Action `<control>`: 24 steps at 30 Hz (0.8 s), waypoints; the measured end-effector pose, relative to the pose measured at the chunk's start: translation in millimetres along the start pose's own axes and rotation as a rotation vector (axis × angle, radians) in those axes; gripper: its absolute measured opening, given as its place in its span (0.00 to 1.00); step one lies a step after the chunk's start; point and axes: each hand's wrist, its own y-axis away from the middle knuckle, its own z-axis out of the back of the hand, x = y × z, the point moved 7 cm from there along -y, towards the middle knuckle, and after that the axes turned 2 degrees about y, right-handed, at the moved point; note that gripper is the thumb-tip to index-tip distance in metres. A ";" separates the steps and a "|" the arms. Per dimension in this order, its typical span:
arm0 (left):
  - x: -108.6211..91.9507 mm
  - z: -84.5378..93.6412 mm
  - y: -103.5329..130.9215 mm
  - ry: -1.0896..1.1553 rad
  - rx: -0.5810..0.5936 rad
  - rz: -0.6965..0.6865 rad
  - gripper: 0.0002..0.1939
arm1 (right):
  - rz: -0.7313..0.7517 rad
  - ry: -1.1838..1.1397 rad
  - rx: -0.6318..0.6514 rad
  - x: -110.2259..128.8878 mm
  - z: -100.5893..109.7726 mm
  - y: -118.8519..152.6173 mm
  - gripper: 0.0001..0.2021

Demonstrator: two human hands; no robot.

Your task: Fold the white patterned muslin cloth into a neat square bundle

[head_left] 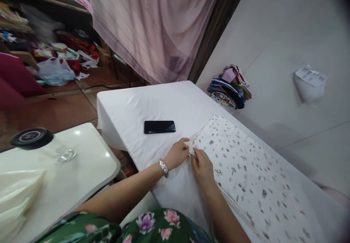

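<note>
A folded white cloth with a small grey and brown print lies in layers along the right part of the white-covered table. At its near left corner, my left hand is closed with the fingertips on the gathered edge. Close beside it my right hand pinches the layered corner between thumb and fingers. A silver bracelet circles my left wrist. Just beyond my left hand a black phone rests flat on the table.
On the left, a white side table bears a clear jar with a black lid and a cream plastic sheet. Folded clothes are piled by the table's far right edge. A pink curtain hangs behind; a plastic bag sits on the floor.
</note>
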 end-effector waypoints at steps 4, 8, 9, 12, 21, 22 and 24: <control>7.9 4.9 -0.2 0.011 -0.022 0.056 0.24 | 0.032 0.035 0.019 10.7 -5.9 3.2 0.15; 11.8 6.1 -2.4 -0.087 -0.011 0.063 0.24 | 0.032 0.045 0.052 17.1 -10.7 4.6 0.14; 13.0 6.0 -3.4 -0.092 -0.008 0.064 0.23 | 0.027 0.046 0.063 17.5 -11.6 4.9 0.14; 17.6 6.9 -6.4 -0.085 -0.005 0.082 0.20 | 0.025 0.034 0.087 17.9 -12.7 7.5 0.17; -5.7 7.0 2.3 -0.570 -0.015 -0.042 0.21 | 0.013 -0.195 0.020 -0.2 13.8 8.0 0.12; -9.0 5.4 4.4 -0.612 -0.023 -0.063 0.22 | 0.008 -0.200 0.005 -6.4 18.4 2.5 0.12; -13.5 1.6 8.4 -0.663 -0.031 -0.104 0.22 | 0.007 -0.182 -0.015 -20.1 24.2 -12.7 0.12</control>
